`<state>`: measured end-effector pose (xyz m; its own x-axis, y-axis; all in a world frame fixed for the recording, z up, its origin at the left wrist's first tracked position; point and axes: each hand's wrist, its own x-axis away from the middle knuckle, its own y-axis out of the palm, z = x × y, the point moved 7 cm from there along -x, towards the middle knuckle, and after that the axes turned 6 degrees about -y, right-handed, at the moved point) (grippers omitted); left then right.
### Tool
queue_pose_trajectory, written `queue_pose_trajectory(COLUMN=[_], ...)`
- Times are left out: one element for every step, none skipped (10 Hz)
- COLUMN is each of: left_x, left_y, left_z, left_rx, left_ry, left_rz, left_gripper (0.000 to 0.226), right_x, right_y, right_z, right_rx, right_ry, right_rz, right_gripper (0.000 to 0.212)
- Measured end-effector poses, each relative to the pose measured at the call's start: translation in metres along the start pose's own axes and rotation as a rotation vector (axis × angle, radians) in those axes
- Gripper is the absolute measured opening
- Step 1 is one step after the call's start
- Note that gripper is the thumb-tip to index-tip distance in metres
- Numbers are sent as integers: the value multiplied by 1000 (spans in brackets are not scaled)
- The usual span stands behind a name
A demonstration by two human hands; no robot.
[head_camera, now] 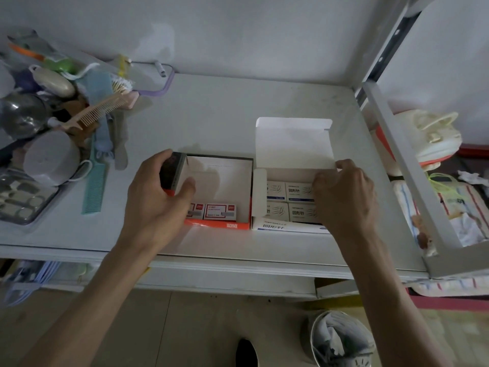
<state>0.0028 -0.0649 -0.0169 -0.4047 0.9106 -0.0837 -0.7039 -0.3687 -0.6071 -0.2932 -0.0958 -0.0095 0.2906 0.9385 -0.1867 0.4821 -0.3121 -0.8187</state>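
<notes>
Two open cartons stand side by side on a white shelf (225,115). The orange-and-black carton (243,226) on the left holds small red-and-white staple boxes (221,211) along its front edge. My left hand (156,197) grips this carton's left side flap, thumb inside. The white carton (285,227) on the right holds several small white paper-clip boxes (299,192), and its lid (293,141) stands up. My right hand (344,192) reaches into its right side, fingers curled over the boxes; whether it holds one I cannot tell.
Combs (95,189), brushes, a grey cup (50,160) and a manicure set (21,197) crowd the shelf's left end. A metal frame post (397,154) bounds the right, with fabric items behind it. A bucket (341,340) stands on the floor below.
</notes>
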Motion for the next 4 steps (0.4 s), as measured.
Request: queue_pose_trajectory(left_x=[0, -1, 3, 10], left_y=[2, 1, -4, -14], left_z=[9, 16, 21, 25], left_rx=[32, 45, 76, 147], left_ry=[34, 50, 90, 128], left_rz=[-33, -46, -46, -25], left_gripper=[57, 55, 49, 40], right_x=[0, 2, 4, 8], right_y=[0, -3, -7, -16], right_z=[-3, -5, -5, -10], right_rx=[17, 37, 51, 49], right_ry=[-33, -31, -51, -109], right_rz=[-9, -35, -43, -13], right_gripper=[32, 34, 41, 42])
